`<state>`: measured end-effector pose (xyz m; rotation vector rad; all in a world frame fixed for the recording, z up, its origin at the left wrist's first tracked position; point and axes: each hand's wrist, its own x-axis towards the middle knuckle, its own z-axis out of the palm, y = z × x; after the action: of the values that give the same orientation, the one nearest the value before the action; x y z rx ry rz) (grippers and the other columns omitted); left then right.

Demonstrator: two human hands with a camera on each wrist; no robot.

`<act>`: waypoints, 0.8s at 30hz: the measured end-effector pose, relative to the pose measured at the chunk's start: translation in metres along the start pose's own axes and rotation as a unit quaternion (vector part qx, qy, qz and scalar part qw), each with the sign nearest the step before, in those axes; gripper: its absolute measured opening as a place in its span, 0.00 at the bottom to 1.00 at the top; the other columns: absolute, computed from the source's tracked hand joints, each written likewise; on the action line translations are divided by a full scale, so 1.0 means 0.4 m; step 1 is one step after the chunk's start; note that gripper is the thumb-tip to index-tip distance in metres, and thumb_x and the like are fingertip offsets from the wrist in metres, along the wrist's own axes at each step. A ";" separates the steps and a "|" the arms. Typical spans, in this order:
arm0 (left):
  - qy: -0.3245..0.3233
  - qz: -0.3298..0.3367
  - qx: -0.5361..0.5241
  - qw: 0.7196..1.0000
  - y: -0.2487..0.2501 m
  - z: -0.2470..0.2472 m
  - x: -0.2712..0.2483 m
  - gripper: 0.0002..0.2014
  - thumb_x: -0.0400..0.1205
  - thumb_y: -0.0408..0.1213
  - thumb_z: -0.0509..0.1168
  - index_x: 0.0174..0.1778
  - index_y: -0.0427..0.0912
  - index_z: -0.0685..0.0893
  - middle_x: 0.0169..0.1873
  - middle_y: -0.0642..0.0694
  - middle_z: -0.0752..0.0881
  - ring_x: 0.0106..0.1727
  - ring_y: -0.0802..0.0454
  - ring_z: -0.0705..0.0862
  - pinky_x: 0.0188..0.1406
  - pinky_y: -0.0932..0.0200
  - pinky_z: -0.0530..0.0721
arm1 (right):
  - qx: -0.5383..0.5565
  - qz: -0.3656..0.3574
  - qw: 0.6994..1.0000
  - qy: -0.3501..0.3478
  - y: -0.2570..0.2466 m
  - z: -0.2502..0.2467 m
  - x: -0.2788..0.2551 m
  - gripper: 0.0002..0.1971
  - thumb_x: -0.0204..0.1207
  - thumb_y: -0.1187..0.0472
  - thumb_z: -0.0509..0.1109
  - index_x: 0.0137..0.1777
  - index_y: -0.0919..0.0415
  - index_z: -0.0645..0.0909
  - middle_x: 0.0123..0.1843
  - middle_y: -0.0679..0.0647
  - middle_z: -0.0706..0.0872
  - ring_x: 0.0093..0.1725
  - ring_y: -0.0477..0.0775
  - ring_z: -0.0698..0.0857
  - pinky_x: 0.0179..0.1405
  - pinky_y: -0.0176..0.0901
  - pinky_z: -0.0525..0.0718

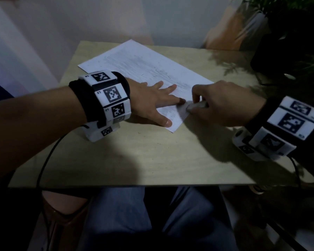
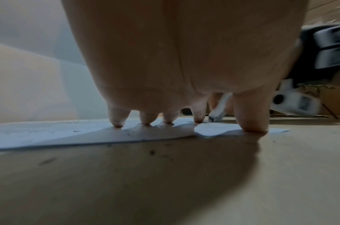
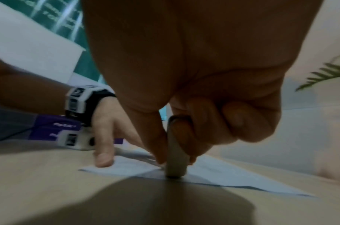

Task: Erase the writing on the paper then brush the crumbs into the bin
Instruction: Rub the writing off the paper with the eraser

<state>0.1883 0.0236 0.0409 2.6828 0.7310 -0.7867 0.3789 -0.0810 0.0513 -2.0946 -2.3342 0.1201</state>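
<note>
Rubbing the flat white paper [image 1: 149, 69]
Left hand [image 1: 152, 100] lies flat, fingers spread, on it; right hand [image 1: 223, 104] pinches a smooth eraser [image 3: 176, 164]. Leafy plant [image 1: 288, 19] beside.

We see a white paper [image 1: 134, 58] streaked with grey pencil smudges, a pale wood-grain surface [image 1: 152, 156] speckled with dark crumbs [image 2: 151, 152], a whitish eraser [image 3: 175, 164], and black-and-white checkered wristbands [image 1: 111, 95].
</note>
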 end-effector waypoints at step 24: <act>0.030 0.016 -0.013 0.999 -0.023 0.001 0.011 0.43 0.81 0.69 0.61 0.88 0.69 0.44 0.90 0.52 0.35 0.90 0.48 0.37 0.87 0.32 0.45 | 0.029 0.003 0.999 0.022 0.004 -0.016 -0.007 0.20 0.77 0.35 0.70 0.44 0.53 0.83 0.34 0.43 0.80 0.36 0.51 0.78 0.30 0.36 0.69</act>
<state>0.1865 0.0328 0.0370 2.6978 0.7041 -0.6877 0.3812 -0.0831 0.0576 -2.0558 -2.2716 0.1380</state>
